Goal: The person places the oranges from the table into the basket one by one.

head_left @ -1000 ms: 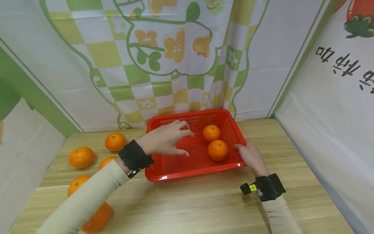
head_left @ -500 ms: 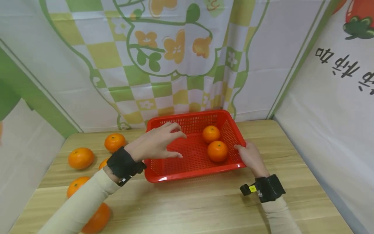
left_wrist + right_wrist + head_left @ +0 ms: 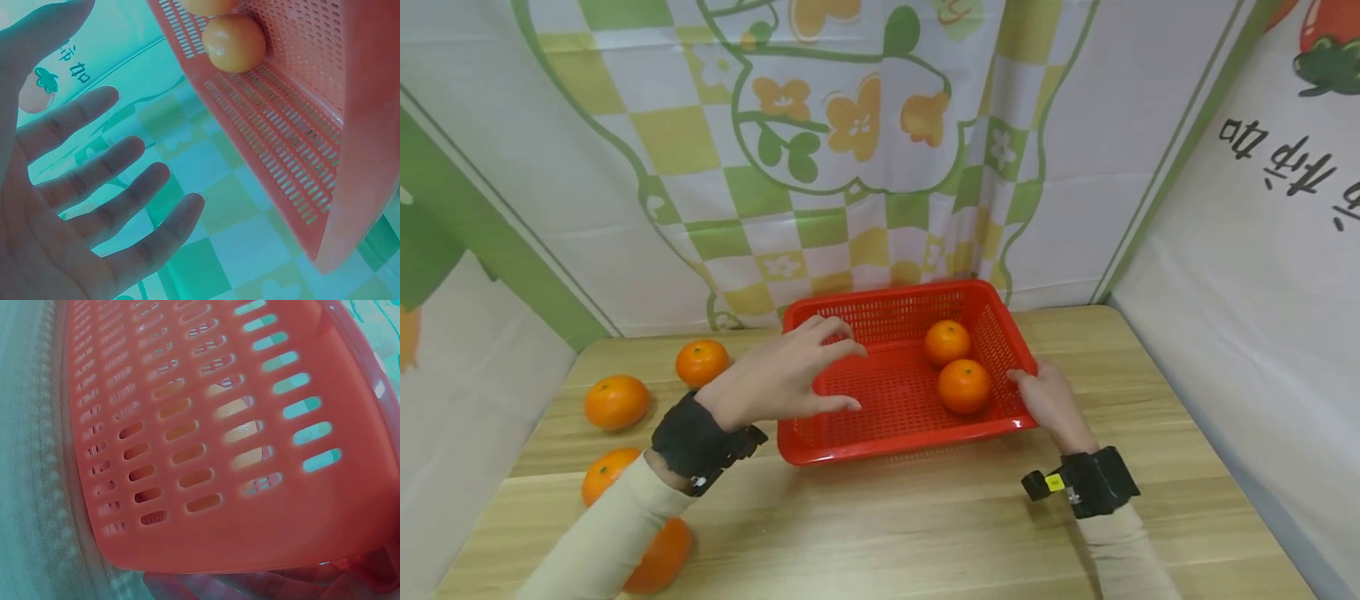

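Observation:
A red slotted plastic basket (image 3: 880, 450) stands at the back of the table with two oranges (image 3: 964, 387) inside, near its right end. My left hand (image 3: 786, 375) hovers over the basket's left side, fingers spread and holding nothing. In the left wrist view its fingers (image 3: 125, 212) are apart, beside the basket (image 3: 269, 156). My right hand (image 3: 1051, 400) grips the basket's right rim, thumb over the inside edge. The right wrist view shows the basket's slotted wall (image 3: 237, 525) up close, with fingers (image 3: 250, 586) under its edge.
Several oranges lie on the wooden table (image 3: 880, 533) at the left: one at the back (image 3: 702, 362), another further left (image 3: 616, 402), and others (image 3: 662, 557) partly behind the left sleeve. A patterned curtain (image 3: 865, 225) hangs right behind the basket.
My left hand has drawn back leftward from over the middle of the basket, its fingers still spread. My right hand keeps its grip on the rim, and the basket holds the same two oranges.

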A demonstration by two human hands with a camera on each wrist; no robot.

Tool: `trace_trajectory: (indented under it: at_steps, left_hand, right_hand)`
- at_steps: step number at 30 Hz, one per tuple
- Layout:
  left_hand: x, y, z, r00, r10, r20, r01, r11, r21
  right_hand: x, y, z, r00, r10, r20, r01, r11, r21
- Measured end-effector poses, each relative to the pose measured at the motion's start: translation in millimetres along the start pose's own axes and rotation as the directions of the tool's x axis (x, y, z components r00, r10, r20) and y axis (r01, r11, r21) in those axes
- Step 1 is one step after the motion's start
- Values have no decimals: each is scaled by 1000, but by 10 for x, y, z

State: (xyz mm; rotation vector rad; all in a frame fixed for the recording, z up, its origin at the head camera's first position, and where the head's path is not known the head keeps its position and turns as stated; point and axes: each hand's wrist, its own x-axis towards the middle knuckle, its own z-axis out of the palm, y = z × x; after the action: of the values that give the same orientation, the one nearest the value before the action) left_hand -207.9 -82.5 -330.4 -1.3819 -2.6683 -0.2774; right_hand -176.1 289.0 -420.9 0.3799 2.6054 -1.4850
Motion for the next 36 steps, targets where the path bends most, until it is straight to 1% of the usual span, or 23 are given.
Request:
trace_trajectory:
  at_steps: [7,11,15,21,25,28,31,36]
  left_hand:
    - [-90,42,-48,1000,-13,7,13,1000,21]
    - [-158,27,-63,1000,-23,4,23,1000,12]
    - [-256,-4,-69,999,-44,-7,44,999,-3]
    - [-414,-58,-63,993,-114,2,114,993,-24]
    - [-498,-94,-50,987,-161,10,162,985,-62]
    - [-558,-111,-41,982,-187,17,188,980,-71]
    - [-628,-117,-30,981,-196,14,196,980,-44]
    - [-790,-133,1,982,-187,-10,187,982,0]
  right_hand:
    - [-2,-1,-15,1000,-6,4,6,1000,-3]
    - [-3,-4,-30,1000,-5,5,5,1000,1]
    - [7,-11,-40,1000,3,5,-3,1000,8]
    - [5,-20,-58,1000,3,1,-3,1000,-4]
    - [-7,-27,-75,1000,0,-4,0,1000,-11]
    - [-9,-28,-82,1000,-6,-11,6,1000,-14]
    - [-4,-24,-71,1000,-10,-18,10,1000,-12]
    - [6,-17,-23,1000,-18,-19,18,1000,-10]
